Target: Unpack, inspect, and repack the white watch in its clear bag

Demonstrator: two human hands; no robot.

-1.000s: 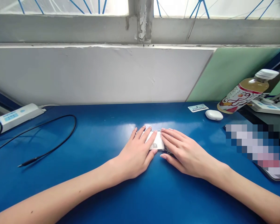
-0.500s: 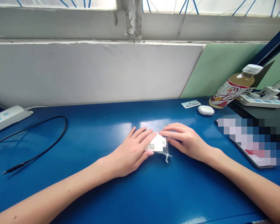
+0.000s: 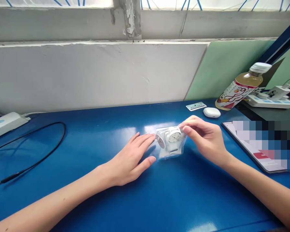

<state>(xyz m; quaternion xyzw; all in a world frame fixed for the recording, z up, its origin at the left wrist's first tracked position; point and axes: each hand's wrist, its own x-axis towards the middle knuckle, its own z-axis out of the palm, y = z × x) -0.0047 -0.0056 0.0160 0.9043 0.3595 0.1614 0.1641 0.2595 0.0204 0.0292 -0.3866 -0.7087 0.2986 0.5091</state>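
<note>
Now your right hand (image 3: 206,137) pinches the turned-over clear plastic packet (image 3: 170,144), so its white dial (image 3: 174,137) shows, left hand (image 3: 128,159) spread, empty.

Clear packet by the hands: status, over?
Right hand pinches clear packet by upper right corner. Left hand open, fingertips at its left edge, contact unclear. Round dial visible inside. White case beyond right hand.

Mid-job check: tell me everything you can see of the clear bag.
The clear bag looks like thin, glossy plastic. Through it show a white piece with a round, gauge-like dial and, at left, a greyish disc. The right hand pinches its upper right corner. Whether its lower edge touches the blue desk is unclear. The left hand is beside its left edge, contact unclear.
</note>
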